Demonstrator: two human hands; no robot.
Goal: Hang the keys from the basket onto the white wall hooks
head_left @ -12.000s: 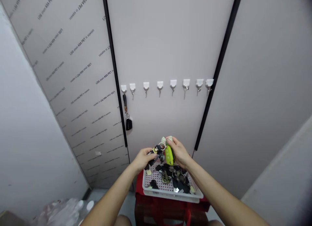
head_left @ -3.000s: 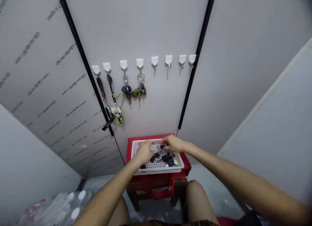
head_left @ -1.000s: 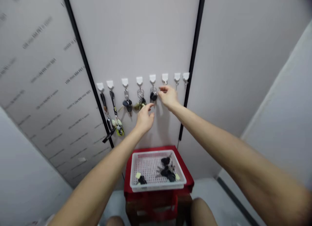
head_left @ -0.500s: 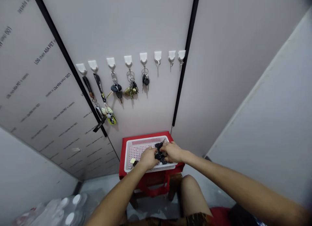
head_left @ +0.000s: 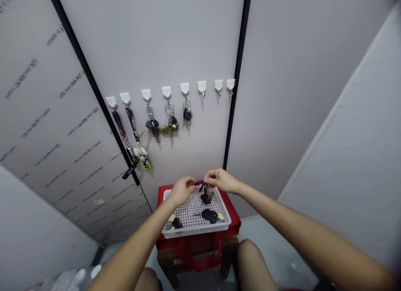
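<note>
Both my hands are raised just above a white perforated basket [head_left: 196,230]. My left hand [head_left: 181,190] and my right hand [head_left: 220,180] pinch the two sides of one black key bunch [head_left: 205,195], whose dark keys dangle between them. Two more key bunches lie in the basket, one at its left front [head_left: 176,222] and one at its right [head_left: 209,215]. On the wall above runs a row of white hooks [head_left: 184,88]. The five left hooks carry key bunches [head_left: 187,113]; the three right hooks [head_left: 218,85] are bare.
The basket rests on a red cloth [head_left: 233,222] over a low wooden stool [head_left: 169,261]. My knees [head_left: 250,257] sit close in front of the stool. A black vertical strip [head_left: 235,82] splits the wall panels. Clear plastic lies at the floor's left [head_left: 69,278].
My hands hung a black key bunch on the fifth hook, dropped into the basket, and now lift another black bunch out of it.
</note>
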